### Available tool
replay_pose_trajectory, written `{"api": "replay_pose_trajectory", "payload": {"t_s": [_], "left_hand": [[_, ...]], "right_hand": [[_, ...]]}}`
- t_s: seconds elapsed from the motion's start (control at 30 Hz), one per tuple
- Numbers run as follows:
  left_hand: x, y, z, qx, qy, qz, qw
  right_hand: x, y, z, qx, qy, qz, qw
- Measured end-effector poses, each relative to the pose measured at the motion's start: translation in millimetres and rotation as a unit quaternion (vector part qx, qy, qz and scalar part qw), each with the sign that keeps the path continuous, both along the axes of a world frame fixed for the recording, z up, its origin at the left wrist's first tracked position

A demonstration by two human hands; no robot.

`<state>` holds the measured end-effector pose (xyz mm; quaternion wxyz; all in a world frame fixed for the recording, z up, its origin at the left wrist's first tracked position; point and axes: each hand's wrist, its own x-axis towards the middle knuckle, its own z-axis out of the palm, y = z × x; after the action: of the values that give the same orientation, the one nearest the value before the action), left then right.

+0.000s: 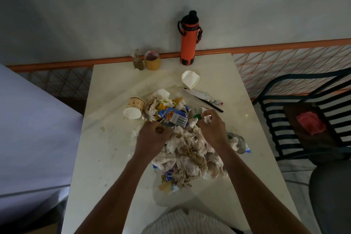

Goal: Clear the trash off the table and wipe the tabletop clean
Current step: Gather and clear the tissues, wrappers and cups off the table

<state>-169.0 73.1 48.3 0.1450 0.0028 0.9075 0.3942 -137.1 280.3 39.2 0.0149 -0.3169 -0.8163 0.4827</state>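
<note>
A heap of crumpled tissues (190, 150) and snack wrappers lies in the middle of the pale table (106, 157). My left hand (153, 136) grips trash at the heap's left side, beside a blue snack wrapper (173, 116). My right hand (210, 126) pinches a small wad of tissue at the heap's far right. A paper cup (133, 107) lies tipped over just left of the heap. A crushed white cup (190, 79) and a flat sachet wrapper (203, 97) lie beyond. A clear plastic wrapper (238, 141) sits at the right.
An orange bottle (188, 40), a yellow tub (152, 60) and a small spray bottle (138, 61) stand at the table's far edge by the wall. A dark slatted chair (296, 119) with a red cloth (311, 122) stands right. A bed edge (28, 129) lies left.
</note>
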Motion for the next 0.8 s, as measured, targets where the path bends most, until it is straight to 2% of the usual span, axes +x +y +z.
{"api": "replay_pose_trajectory", "payload": {"t_s": [0.17,0.33,0.43,0.53,0.7,0.8], "left_hand": [[-4.9,31.1,-10.2,-0.150,0.017,-0.168,0.974],[-13.4,59.8,-18.4,-0.310,0.011,-0.245,0.919],[-14.2,66.2,-25.4,-0.343,0.007,-0.251,0.905],[-11.5,67.5,-30.2,-0.359,0.048,-0.252,0.897],[-10.3,68.2,-34.6,-0.363,0.060,-0.255,0.894],[-10.8,65.7,-36.2,-0.348,0.064,-0.240,0.904]], "right_hand": [[8.8,13.1,-9.5,0.011,-0.032,0.048,0.998],[18.1,19.1,-15.4,0.036,-0.088,0.132,0.987],[21.5,20.9,-18.0,0.072,-0.105,0.152,0.980],[21.8,21.3,-26.7,0.118,-0.120,0.166,0.972],[16.9,19.2,-35.2,0.144,-0.120,0.183,0.965],[14.0,18.2,-37.2,0.163,-0.124,0.190,0.960]]}}
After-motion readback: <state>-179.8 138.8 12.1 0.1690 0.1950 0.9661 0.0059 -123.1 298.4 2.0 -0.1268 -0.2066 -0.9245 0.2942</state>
